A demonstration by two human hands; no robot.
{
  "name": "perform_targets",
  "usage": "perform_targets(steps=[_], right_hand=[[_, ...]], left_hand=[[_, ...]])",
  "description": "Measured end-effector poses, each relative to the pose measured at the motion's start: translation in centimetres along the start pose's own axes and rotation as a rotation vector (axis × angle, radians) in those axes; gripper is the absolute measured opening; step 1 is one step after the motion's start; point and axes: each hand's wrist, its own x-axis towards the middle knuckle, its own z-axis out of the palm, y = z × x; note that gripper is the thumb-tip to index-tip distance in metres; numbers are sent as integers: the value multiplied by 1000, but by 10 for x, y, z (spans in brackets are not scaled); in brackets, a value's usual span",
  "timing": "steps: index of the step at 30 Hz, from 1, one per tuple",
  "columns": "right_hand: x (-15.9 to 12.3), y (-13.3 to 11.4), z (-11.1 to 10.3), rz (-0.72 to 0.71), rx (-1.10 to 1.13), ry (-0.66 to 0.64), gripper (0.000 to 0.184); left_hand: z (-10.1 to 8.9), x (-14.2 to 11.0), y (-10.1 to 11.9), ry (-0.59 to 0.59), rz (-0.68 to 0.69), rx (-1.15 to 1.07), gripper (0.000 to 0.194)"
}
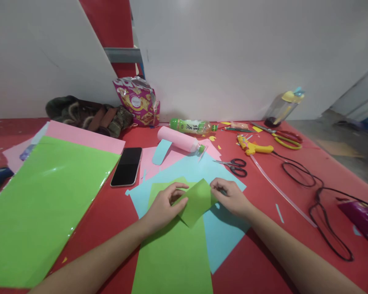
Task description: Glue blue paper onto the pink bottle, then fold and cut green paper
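Both forearms [107, 253] are cut off by the lower edge of the head view, as is a large green sheet [174, 265] laid between them on the red tabletop [107, 241]. Above that sheet, a small green piece [196, 204] is held between the hands. Its left edge is partly covered by the thumb of the left hand [168, 202], whose fingers are curled around that side; the grip on the underside is hidden. Its right corner is pinched by the right hand [228, 198], the fingers drawn narrow and their tips partly concealed.

The piece is plain, matt and four-sided, tilted so that one corner is pointed away from the camera and another toward it; no marks can be made out on it. Beneath, a light blue sheet [227, 245] is partly overlapped by the large green one. At the left, a wrapped green stack [49, 212] is cropped by the picture's edge; at the right, a purple object [360, 220] is likewise cut short and cannot be identified.
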Motion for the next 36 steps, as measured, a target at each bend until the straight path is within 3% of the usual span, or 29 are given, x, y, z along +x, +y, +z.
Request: perform_targets(steps=[4, 13, 15, 16, 18, 19, 22, 24, 27, 31, 36], right_hand=[[0, -1, 1, 23, 58, 38, 10], [1, 6, 3, 102, 249, 62, 13], [1, 9, 2, 3, 280, 69, 21], [0, 9, 1, -84, 253, 71, 34], [-1, 8, -1, -288, 94, 51, 63], [-2, 6, -2, -377, -23, 23, 69], [-6, 0, -2, -553, -328, -96, 47], [-7, -4, -2, -603, -396, -134, 27], [-7, -6, 0, -581, -327, -102, 14], [-4, -3, 0, -503, -150, -47, 13], [-1, -2, 3, -480, -61, -86, 11]], left_hand=[[2, 1, -4, 23, -17, 75, 26], [1, 2, 0, 103, -51, 6, 28], [0, 3, -1, 128, -49, 16, 26], [-1, 4, -1, 143, -45, 32, 24], [-3, 5, -1, 169, -41, 84, 21], [-4, 6, -1, 175, -43, 109, 20], [-6, 7, 0, 171, -68, 121, 22], [-6, 7, 1, 156, -74, 101, 24], [-5, 6, 3, 128, -31, 150, 24], [-4, 2, 5, 50, 52, 282, 25], [-2, -2, 9, -74, 127, 384, 26]])
